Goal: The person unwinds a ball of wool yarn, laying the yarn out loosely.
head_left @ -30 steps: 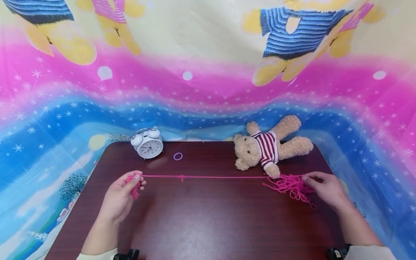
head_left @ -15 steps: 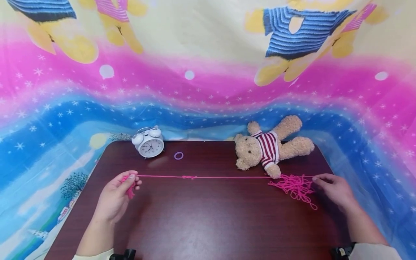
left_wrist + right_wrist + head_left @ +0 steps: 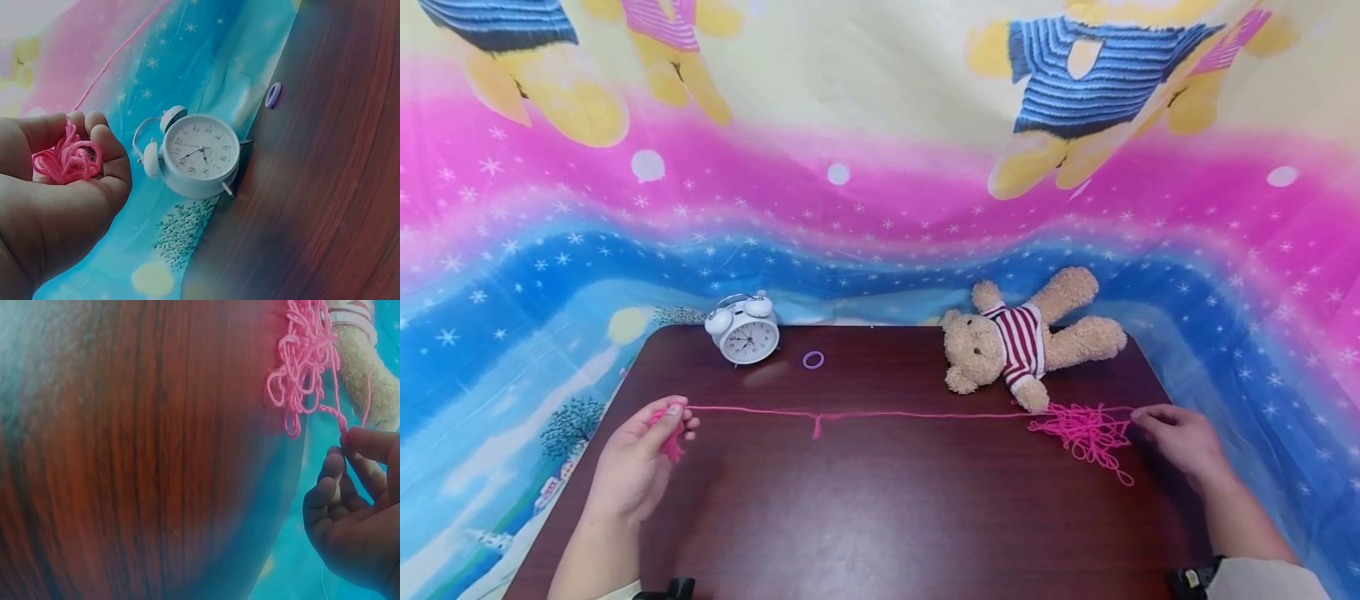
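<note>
Pink yarn [image 3: 910,415] stretches across the table between the two hands, sagging slightly, with a short loose tail hanging near its middle. My left hand [image 3: 638,458] grips one end; in the left wrist view a small bundle of yarn [image 3: 69,159] lies within its curled fingers. At the right, my right hand [image 3: 1183,442] pinches a strand between thumb and fingertips. Beside that hand lies a loose, looping yarn heap [image 3: 1086,433], close to the teddy bear's paw. The right wrist view shows the pinched strand [image 3: 342,422] leading up to the heap.
A white alarm clock [image 3: 748,333] stands at the back left of the brown table [image 3: 880,517]. Right of it lies a purple ring [image 3: 813,360]. A teddy bear [image 3: 1018,350] in a striped shirt lies at the back right. A printed cloth [image 3: 880,208] hangs behind.
My left hand has moved left, drawing the yarn with it, and my right hand has shifted a little right. The strand has gone from taut to slightly slack, its tail now hanging down.
</note>
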Action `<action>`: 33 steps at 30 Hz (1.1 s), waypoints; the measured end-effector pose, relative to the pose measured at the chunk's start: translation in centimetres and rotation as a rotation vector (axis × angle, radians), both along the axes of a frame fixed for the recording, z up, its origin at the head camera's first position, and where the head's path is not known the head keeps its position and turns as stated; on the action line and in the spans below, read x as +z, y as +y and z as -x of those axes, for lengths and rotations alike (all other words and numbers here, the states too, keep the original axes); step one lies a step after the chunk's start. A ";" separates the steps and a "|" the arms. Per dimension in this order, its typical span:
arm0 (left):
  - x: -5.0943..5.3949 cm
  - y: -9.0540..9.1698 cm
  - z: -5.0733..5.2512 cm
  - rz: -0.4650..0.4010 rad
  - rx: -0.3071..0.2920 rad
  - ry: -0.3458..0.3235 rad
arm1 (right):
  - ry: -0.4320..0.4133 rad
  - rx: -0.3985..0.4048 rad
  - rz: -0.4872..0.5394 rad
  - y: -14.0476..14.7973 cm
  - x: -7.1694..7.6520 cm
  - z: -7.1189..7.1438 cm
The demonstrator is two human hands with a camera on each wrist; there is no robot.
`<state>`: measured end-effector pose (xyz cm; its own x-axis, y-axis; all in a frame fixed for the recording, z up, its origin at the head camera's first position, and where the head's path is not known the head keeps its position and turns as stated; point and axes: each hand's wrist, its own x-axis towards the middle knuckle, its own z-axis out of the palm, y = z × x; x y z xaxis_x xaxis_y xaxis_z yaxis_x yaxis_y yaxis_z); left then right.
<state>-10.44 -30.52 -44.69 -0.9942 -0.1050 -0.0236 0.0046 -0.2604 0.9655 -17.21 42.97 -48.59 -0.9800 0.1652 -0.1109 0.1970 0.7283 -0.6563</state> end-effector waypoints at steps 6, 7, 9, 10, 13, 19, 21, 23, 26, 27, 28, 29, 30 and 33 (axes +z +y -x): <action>0.1 -1.0 -0.2 -0.028 0.013 0.038 | -0.016 -0.019 0.000 0.4 -0.2 0.1; 0.1 -1.2 -0.3 -0.036 0.013 0.043 | -0.018 -0.020 -0.002 0.5 -0.2 0.1; 0.1 -1.5 -0.4 -0.055 0.017 0.053 | -0.022 -0.022 -0.007 0.7 -0.4 0.1; 0.2 -1.7 -0.4 -0.066 0.019 0.059 | -0.023 -0.023 -0.010 0.7 -0.4 0.1; 0.3 -2.2 -0.6 -0.107 0.028 0.085 | -0.023 -0.025 -0.013 1.0 -0.6 0.1; 0.5 -3.2 -0.7 -0.200 0.068 0.126 | -0.027 -0.025 -0.016 1.1 -0.8 0.0; 0.6 -3.6 -0.7 -0.230 0.084 0.132 | -0.030 -0.026 -0.013 1.2 -0.8 0.0; 0.6 -4.0 -0.7 -0.249 0.099 0.139 | -0.029 -0.029 -0.008 1.1 -0.9 -0.1; 0.4 -4.5 -0.7 -0.268 0.101 0.142 | -0.029 -0.030 -0.001 1.0 -1.0 -0.1; 0.3 -4.6 -0.7 -0.270 0.101 0.140 | -0.030 -0.031 -0.003 1.0 -1.1 -0.1; 0.2 -4.7 -0.7 -0.274 0.102 0.139 | -0.032 -0.030 -0.002 0.9 -1.1 -0.1; 0.1 -4.8 -0.7 -0.276 0.100 0.135 | -0.036 -0.028 0.002 0.9 -1.1 -0.1; 0.1 -4.8 -0.7 -0.281 0.096 0.130 | -0.041 -0.023 0.000 0.8 -1.2 0.0; -0.2 -4.7 -0.7 -0.284 0.078 0.129 | -0.049 -0.009 0.002 0.5 -1.3 0.0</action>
